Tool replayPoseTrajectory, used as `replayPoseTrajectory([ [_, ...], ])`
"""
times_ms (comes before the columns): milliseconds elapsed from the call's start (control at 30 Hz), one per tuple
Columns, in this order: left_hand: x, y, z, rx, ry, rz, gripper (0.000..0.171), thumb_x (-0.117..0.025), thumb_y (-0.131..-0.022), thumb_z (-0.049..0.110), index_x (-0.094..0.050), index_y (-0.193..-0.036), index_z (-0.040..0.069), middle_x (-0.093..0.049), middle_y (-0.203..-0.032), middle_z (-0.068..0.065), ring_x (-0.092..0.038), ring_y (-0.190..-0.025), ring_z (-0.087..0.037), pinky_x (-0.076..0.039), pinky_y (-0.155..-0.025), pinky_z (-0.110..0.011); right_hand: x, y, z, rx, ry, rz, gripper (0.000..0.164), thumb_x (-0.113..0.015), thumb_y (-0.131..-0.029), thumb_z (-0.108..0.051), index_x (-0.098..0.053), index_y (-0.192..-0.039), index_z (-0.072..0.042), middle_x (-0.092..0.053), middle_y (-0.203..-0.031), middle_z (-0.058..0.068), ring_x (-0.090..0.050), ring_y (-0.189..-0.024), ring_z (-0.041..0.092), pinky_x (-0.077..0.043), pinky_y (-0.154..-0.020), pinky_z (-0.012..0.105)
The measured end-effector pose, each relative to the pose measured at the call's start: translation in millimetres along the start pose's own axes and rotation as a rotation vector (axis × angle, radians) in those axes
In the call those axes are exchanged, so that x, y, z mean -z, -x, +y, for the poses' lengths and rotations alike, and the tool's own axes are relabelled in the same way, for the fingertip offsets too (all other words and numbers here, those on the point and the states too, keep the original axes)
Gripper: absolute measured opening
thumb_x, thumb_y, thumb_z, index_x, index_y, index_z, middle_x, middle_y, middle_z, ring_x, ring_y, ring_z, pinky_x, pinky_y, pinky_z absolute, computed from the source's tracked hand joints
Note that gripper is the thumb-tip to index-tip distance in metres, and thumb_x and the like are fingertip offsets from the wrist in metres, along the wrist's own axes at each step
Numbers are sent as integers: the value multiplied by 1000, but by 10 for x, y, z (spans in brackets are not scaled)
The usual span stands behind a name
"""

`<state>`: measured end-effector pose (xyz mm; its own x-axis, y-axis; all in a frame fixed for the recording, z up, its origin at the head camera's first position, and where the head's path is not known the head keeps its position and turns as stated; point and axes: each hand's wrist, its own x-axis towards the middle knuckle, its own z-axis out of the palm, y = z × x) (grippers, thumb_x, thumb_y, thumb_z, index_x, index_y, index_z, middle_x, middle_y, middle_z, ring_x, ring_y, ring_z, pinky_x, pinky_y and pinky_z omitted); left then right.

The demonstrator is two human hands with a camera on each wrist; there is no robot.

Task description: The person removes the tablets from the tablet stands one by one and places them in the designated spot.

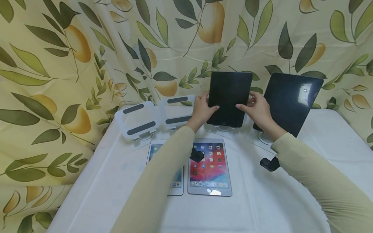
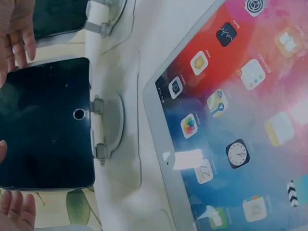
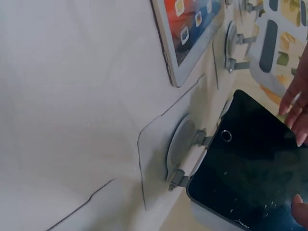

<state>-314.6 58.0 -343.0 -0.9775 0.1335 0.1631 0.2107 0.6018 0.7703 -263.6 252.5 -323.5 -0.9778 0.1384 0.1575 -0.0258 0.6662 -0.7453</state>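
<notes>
A black tablet (image 1: pixel 230 97) with a round home button stands upright on a small tabletop stand (image 2: pixel 113 122). My left hand (image 1: pixel 201 110) holds its left edge, thumb on the screen and fingers at the side or behind. Along the opposite edge, my right hand (image 1: pixel 259 108) grips it the same way, thumb on the glass. The tablet's lower edge sits at the stand's two grey clips. In the right wrist view, the left hand's fingers (image 3: pixel 296 106) show by the far edge and the right thumb (image 3: pixel 301 211) lies on the screen.
A larger dark tablet (image 1: pixel 291 100) leans on a stand to the right. Two white stands (image 1: pixel 140 121) with grey pads are at the left. Two lit tablets, one white-framed (image 1: pixel 208 168) and another (image 1: pixel 176 191) partly behind my left sleeve, lie flat on the white-covered table (image 1: pixel 247 207).
</notes>
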Motion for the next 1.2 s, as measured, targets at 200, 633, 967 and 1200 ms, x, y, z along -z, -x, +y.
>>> replayPoseTrajectory([
  [200,-22,39,7,-9,38,27,65,-71,-85,27,-41,-141,18,-42,-119,-9,-44,-103,-20,-42,-85,-29,-30,43,-16,14,-7,28,72,-65,-89,-28,-28,-144,0,-47,-122,26,-52,-109,38,-47,-88,50],
  [633,-55,96,-185,-197,58,23,74,-69,-82,-2,-31,-143,16,-50,-116,-8,-53,-104,-19,-45,-89,-27,-86,76,187,104,41,46,69,-65,-89,-14,-22,-142,-6,-55,-116,24,-59,-104,37,-50,-82,47],
  [967,-77,143,-257,-224,-1,38,72,-63,-87,-2,-28,-145,20,-49,-115,-7,-53,-100,-17,-46,-87,-24,-197,89,308,158,52,82,66,-66,-88,-5,-25,-139,-7,-56,-105,20,-61,-94,32,-50,-73,30],
  [1200,-28,138,-244,-299,-50,53,68,-66,-86,2,-32,-144,15,-51,-110,-7,-55,-97,-17,-47,-84,-23,-161,126,300,162,21,108,66,-68,-86,-6,-26,-137,-7,-60,-101,21,-60,-90,29,-37,-64,6],
])
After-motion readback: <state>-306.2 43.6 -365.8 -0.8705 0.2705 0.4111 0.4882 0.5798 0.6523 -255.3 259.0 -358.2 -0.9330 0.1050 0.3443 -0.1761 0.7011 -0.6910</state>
